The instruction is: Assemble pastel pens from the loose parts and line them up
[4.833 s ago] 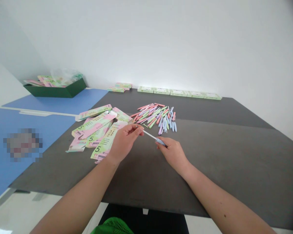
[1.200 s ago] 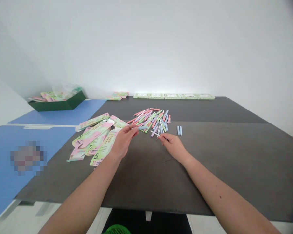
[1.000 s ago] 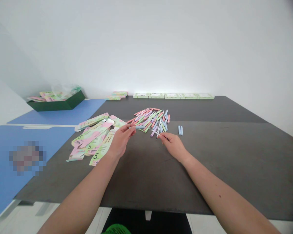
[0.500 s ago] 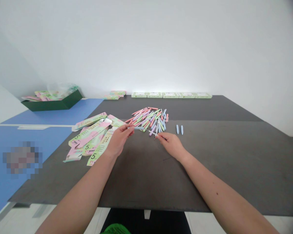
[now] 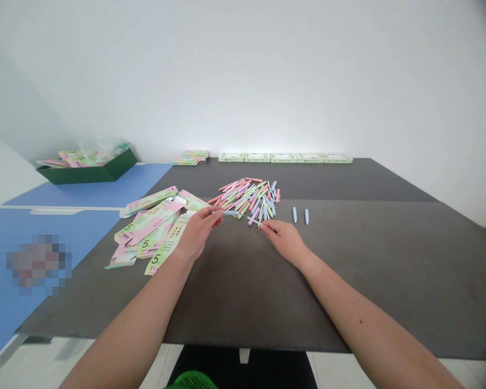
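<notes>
My left hand (image 5: 203,227), its fingers pinched closed, holds a light blue pen barrel (image 5: 230,213) that points to the right. My right hand (image 5: 283,237) is closed around a thin white pen refill (image 5: 252,220), whose end reaches left toward the barrel. A small gap shows between the barrel and the refill. Just behind both hands lies a loose pile of pink, green, purple and blue pen parts (image 5: 243,195), mixed with white refills. Two short light blue pen pieces, a left one (image 5: 294,214) and a right one (image 5: 306,216), rest to the right of the pile.
Flattened pink and green cartons (image 5: 154,227) overlap at my left. Several white-green boxes (image 5: 283,158) line the table's back edge, beside a small stack of pink-green boxes (image 5: 190,158). A dark green bin (image 5: 85,174) with packaging stands on the blue surface (image 5: 24,227) at far left.
The right one of the two short blue pieces has shifted slightly to the right, away from the other. Both hands stay nearly where they were, with the same parts in them.
</notes>
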Demonstrator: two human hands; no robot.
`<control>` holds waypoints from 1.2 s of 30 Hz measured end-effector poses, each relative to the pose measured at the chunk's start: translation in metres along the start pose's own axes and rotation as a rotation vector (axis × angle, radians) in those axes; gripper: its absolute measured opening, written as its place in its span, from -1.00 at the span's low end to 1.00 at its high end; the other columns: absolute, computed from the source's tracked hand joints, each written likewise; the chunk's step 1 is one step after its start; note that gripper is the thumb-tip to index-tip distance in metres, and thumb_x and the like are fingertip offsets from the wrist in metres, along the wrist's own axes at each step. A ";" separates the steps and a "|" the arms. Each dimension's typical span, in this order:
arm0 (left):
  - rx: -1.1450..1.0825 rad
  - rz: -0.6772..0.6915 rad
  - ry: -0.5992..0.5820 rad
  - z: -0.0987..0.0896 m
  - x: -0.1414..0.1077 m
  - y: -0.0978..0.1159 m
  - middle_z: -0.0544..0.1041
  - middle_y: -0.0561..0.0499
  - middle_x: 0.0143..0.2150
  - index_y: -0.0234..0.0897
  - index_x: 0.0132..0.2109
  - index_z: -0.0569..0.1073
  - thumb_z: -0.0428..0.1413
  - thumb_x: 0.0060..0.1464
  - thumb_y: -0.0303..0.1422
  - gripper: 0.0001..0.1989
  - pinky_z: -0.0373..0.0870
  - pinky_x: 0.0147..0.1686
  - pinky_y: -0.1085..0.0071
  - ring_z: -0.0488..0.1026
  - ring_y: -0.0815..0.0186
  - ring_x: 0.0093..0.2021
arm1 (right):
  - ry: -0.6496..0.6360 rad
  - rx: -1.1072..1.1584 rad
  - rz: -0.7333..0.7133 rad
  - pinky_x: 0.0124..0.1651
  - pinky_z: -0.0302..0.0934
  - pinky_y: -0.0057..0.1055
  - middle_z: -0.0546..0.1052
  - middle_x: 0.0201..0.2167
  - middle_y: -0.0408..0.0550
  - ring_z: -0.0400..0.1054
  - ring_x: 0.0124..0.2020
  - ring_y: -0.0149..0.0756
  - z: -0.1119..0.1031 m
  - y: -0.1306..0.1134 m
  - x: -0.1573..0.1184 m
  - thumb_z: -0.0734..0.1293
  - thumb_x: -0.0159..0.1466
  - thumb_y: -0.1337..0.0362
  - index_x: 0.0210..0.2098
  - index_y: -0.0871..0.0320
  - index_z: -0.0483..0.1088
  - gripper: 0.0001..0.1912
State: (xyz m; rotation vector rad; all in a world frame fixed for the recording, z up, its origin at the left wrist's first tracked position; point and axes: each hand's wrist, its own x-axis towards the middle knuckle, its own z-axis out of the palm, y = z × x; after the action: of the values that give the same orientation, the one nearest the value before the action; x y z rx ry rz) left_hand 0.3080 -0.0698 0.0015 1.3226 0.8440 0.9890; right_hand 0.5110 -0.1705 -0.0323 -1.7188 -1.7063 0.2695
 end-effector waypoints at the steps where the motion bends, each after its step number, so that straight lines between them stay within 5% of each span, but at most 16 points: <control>1: 0.001 0.001 -0.002 0.000 0.000 0.000 0.42 0.06 -0.44 -0.32 -0.34 0.50 0.21 -0.14 -0.26 -0.78 0.24 -0.32 0.46 0.31 0.41 -0.41 | -0.001 0.002 -0.001 -0.29 0.09 -0.44 0.55 -0.35 -0.09 0.37 -0.31 -0.28 0.000 0.000 0.000 0.13 0.31 0.16 -0.28 0.08 0.48 -0.69; 14: 0.164 0.011 -0.058 -0.003 -0.001 -0.003 0.46 0.04 -0.40 -0.27 -0.27 0.53 0.21 -0.14 -0.22 -0.74 0.24 -0.29 0.44 0.34 0.37 -0.37 | -0.034 -0.121 -0.057 -0.29 0.09 -0.43 0.55 -0.33 -0.08 0.37 -0.28 -0.25 -0.003 -0.004 -0.001 0.14 0.31 0.17 -0.29 0.05 0.48 -0.71; 20: 0.155 -0.048 -0.170 0.021 -0.015 -0.014 0.48 0.02 -0.39 -0.27 -0.29 0.54 0.22 -0.14 -0.20 -0.73 0.26 -0.26 0.41 0.36 0.33 -0.34 | -0.083 -0.091 -0.098 -0.20 0.17 -0.38 0.54 -0.20 -0.05 0.39 -0.18 -0.22 0.001 -0.014 -0.004 0.15 0.30 0.22 -0.16 0.06 0.45 -0.73; 26: -0.061 -0.084 -0.163 0.033 -0.019 -0.022 0.51 0.00 -0.31 -0.29 -0.33 0.53 0.22 -0.13 -0.19 -0.74 0.30 -0.17 0.37 0.38 0.34 -0.30 | -0.107 -0.034 -0.119 -0.08 0.22 -0.30 0.47 -0.04 0.06 0.39 -0.14 -0.20 0.006 -0.025 -0.008 0.14 0.22 0.36 0.20 0.19 0.12 -0.46; 36: 0.193 -0.003 -0.141 0.033 -0.024 -0.019 0.52 0.00 -0.38 -0.29 -0.32 0.53 0.17 -0.07 -0.15 -0.72 0.31 -0.23 0.36 0.41 0.29 -0.33 | -0.116 -0.045 -0.183 -0.03 0.20 -0.14 0.35 0.04 0.30 0.31 -0.02 -0.07 0.022 -0.025 -0.014 0.00 0.31 0.34 0.28 0.36 -0.17 -0.43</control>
State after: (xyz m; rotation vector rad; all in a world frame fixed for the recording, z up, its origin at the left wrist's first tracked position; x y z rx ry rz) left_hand 0.3312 -0.1044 -0.0158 1.5359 0.8486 0.8165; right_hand 0.4765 -0.1788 -0.0382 -1.5919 -1.9538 0.2531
